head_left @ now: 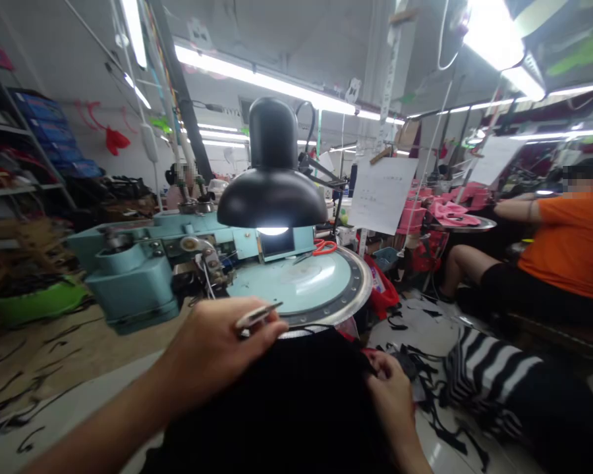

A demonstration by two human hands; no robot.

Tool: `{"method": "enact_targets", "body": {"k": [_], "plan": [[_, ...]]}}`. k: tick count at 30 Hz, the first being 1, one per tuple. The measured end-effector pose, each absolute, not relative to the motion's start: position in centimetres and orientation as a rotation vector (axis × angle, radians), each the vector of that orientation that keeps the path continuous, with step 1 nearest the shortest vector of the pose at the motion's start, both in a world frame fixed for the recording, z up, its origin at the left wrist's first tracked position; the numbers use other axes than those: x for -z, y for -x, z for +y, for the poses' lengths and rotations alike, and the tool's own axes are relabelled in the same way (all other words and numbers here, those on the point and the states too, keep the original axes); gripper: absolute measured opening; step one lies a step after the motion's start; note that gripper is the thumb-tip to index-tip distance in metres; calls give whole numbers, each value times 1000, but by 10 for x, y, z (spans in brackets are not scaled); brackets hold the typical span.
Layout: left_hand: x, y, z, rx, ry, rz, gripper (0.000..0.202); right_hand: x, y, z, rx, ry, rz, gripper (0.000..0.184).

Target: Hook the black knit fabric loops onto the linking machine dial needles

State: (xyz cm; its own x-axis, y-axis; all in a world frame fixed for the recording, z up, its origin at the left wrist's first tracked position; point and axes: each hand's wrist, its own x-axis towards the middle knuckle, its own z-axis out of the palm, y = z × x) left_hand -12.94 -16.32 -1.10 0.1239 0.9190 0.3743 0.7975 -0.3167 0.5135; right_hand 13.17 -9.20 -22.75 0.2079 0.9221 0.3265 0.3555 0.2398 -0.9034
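In my left hand [232, 329] is a small pair of metal thread snips [252, 318], its pointed end toward the machine. The fingers are closed round it, just above the near rim of the round dial plate [301, 283]. A black knitted fabric [286, 401] hangs from the dial's near edge down over my lap. My right hand [388, 378] pinches the right edge of this fabric; its fingertips are partly hidden. Behind the dial stands the pale green linking machine [128, 283], and a black lamp [271, 191] shines down over it.
Orange-handled scissors [325, 247] lie at the dial's back. A paper sheet [381, 194] hangs behind. Striped fabric [499, 368] and black scraps [439, 421] lie at right, a green basin [34, 299] at left. A person in an orange shirt [573, 243] sits at right.
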Motion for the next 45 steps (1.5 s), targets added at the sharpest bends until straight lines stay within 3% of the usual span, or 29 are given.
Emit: {"method": "enact_targets", "body": {"k": [3,6,8,11,14,20,25,31,34,37,45], "plan": [[-25,116,-108,-499,-2418,1541,34,204,-148,-91,-676,1242,-1502,26],[-23,105,-75,-303,-2465,1370,31,172,-168,-88,-784,1041,-1688,23],[-15,103,-69,-280,-2448,1280,29,151,-179,-86,-798,866,-1713,17],[-8,104,-72,-314,-2423,1226,35,125,-175,-85,-849,626,-1763,26],[-7,102,-74,-360,-2424,1264,41,110,-149,-89,-814,584,-1920,16],[-5,101,-69,-380,-2394,1269,40,103,-138,-86,-611,849,-1636,12],[-8,99,-69,-302,-2407,1294,22,100,-206,-63,-560,1202,-1967,10],[-12,95,-68,-310,-2459,1224,28,110,-209,-72,-1148,916,-1963,18],[-11,96,-66,-308,-2424,1194,37,112,-187,-80,-903,825,-1964,13],[-9,99,-64,-306,-2385,1190,42,106,-164,-84,-764,593,-1863,26],[-7,95,-63,-326,-2449,1210,38,98,-117,-93,-566,687,-1646,6]]}}
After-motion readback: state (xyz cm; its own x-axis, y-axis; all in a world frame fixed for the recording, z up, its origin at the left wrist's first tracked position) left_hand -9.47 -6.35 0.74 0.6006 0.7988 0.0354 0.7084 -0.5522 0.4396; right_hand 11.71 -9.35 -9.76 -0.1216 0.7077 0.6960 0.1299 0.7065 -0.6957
